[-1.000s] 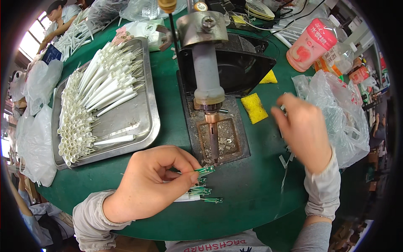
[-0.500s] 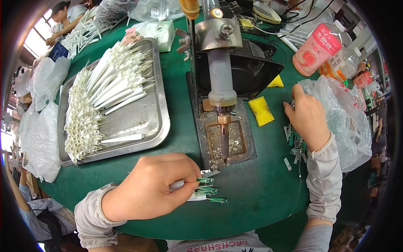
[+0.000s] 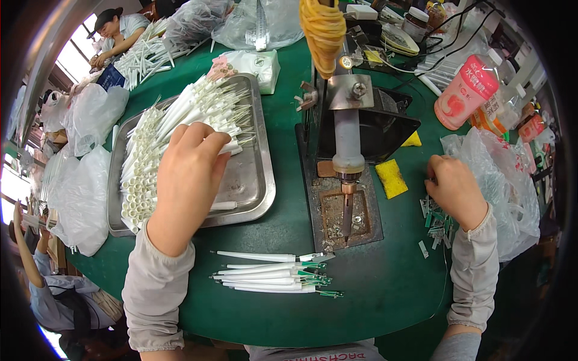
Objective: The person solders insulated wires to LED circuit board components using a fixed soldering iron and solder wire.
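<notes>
Head view: metal tray (image 3: 265,192) holds white tubes (image 3: 150,156).

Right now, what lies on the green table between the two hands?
In the head view: a soldering iron stand with its dark tray, and a yellow sponge.

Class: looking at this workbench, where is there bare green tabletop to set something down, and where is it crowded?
Bare green lies right of the finished tubes below the soldering stand, and along the near edge. Crowded: the metal tray under the left hand, and the small parts by the right hand.
</notes>
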Demonstrator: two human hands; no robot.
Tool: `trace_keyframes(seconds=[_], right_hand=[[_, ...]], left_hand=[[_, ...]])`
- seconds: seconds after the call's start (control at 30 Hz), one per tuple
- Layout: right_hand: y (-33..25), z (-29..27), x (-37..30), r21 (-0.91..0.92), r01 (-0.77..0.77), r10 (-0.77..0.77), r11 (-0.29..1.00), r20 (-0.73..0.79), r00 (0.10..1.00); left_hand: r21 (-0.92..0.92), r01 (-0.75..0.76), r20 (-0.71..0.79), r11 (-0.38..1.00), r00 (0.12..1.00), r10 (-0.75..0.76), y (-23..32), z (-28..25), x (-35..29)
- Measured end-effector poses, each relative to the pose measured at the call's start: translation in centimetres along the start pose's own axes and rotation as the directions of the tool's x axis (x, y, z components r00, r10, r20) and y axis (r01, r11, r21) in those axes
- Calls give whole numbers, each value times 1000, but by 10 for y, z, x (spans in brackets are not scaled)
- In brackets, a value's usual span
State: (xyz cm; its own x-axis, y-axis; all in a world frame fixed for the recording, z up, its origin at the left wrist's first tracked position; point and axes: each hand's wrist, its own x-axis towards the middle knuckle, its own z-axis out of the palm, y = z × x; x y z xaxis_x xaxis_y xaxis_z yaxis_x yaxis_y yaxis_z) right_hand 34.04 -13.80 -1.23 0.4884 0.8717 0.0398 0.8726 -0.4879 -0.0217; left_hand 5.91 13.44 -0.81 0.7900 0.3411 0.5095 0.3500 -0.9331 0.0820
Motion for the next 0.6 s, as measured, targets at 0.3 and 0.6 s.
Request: trace_keyframes(seconds=[0.3, 0.6], right_hand=[[-20, -10, -1, 122, 98, -66, 988, -242, 968], [-39, -25, -16, 298, 139, -95, 944, -159, 983]], left_hand=[[-2, -132, 88, 991, 987, 132, -7, 18, 8], [-303, -93, 157, 948, 977, 146, 25, -18, -4]])
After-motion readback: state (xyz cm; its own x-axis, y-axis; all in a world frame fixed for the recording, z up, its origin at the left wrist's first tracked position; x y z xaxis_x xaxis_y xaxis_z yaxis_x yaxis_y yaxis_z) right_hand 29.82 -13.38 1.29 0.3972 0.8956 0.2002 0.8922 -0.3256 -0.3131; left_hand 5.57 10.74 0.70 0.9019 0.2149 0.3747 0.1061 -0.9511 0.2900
